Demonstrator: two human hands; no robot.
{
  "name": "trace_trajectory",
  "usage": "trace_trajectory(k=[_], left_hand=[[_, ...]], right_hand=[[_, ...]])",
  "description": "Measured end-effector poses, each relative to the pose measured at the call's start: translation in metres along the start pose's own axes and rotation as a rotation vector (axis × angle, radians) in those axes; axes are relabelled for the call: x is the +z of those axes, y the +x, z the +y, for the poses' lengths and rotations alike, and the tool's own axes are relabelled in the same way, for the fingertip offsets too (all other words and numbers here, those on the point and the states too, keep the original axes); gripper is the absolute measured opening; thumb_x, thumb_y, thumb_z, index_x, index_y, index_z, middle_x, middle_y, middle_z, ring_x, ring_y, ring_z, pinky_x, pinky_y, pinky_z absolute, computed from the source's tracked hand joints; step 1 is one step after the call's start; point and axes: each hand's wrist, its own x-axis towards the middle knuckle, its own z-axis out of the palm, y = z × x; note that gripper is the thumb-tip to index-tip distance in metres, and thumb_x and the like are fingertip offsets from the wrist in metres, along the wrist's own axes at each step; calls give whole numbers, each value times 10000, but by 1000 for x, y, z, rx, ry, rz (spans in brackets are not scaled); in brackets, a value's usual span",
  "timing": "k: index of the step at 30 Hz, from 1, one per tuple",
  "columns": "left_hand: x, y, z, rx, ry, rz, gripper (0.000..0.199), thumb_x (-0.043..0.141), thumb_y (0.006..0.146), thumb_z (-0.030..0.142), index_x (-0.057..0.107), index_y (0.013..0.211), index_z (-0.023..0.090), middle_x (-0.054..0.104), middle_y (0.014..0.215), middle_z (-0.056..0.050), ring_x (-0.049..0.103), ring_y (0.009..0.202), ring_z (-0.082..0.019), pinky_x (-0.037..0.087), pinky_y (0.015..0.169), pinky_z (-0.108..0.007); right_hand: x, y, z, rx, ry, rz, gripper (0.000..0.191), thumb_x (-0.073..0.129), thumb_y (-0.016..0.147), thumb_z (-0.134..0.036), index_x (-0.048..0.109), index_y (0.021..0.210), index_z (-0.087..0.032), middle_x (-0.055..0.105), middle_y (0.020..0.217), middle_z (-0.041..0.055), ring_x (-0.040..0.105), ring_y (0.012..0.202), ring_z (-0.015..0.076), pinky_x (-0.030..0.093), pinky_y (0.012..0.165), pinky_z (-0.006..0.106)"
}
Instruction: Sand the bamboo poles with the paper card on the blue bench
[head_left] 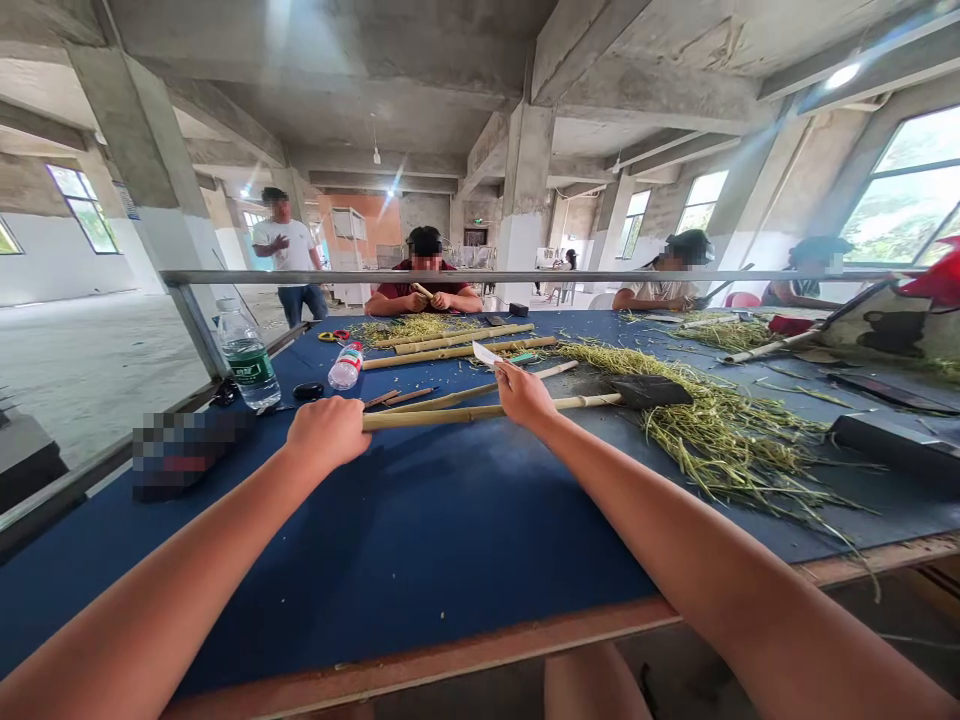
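Bamboo pole [450, 412] lies across the blue table [420, 560], near its front edge; my left hand [328, 435] closes over the pole's end, my right hand [523, 395] grips it, pinching a white paper slip [486, 353].

Toward the person, the blue desk [390, 560] lay bare below the left fingers [352, 440] and right fingers [504, 375]. Ahead of them, bamboo poles [450, 353] barred the way. A heap of cut stalks [720, 430] blocked the right, and a plastic bottle [346, 368] stood beyond the left fingers.
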Motion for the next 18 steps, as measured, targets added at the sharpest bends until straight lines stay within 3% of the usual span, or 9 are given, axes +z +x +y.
trace_trajectory(k=[3,7,9,11,14,16,18], left_hand=[[6,6,-6,-19,-9,-71,542,637,1081,639,903,1274,208,925,1356,-270,879,1288,-504,700,1040,-537],[14,10,-8,89,-24,-106,399,627,1096,402,853,1370,221,912,1429,-230,876,1330,-446,682,1070,-495],[15,10,-6,128,-48,-97,432,626,1082,329,791,1478,271,910,1467,-172,877,1333,-402,676,1065,-461],[16,9,-4,150,-66,-100,429,605,1111,398,765,1498,304,917,1459,-148,883,1317,-396,677,1053,-460],[18,8,-3,124,-80,-147,505,548,1134,650,810,1381,295,929,1418,-178,885,1310,-432,683,1045,-485],[19,9,-5,74,-66,-175,533,541,1121,679,831,1336,286,926,1427,-191,882,1320,-439,683,1044,-483],[20,10,-9,24,-36,-178,463,566,1110,569,841,1341,276,920,1446,-199,884,1321,-434,684,1036,-474]], right_hand=[[6,-2,-3,-42,-21,-24,552,441,1289,-199,741,1752,-177,657,1833,182,663,1662,313,504,1343,365],[15,-8,-12,-130,-15,-122,531,471,1282,-206,776,1717,-194,708,1788,159,667,1667,307,509,1361,372],[18,-13,-17,-185,12,-195,521,472,1284,-226,796,1691,-197,770,1718,149,718,1612,316,541,1334,382],[22,-19,-24,-280,57,-233,523,474,1282,-245,788,1696,-192,786,1696,145,741,1582,324,556,1328,403],[27,-25,-34,-416,92,-248,535,498,1259,-236,760,1725,-202,773,1716,138,739,1580,321,560,1323,416],[27,-24,-35,-397,55,-261,514,491,1262,-247,785,1683,-226,824,1641,133,786,1503,323,583,1263,411],[22,-18,-28,-283,-25,-274,480,466,1276,-266,832,1586,-238,884,1516,140,835,1388,333,599,1171,399]])
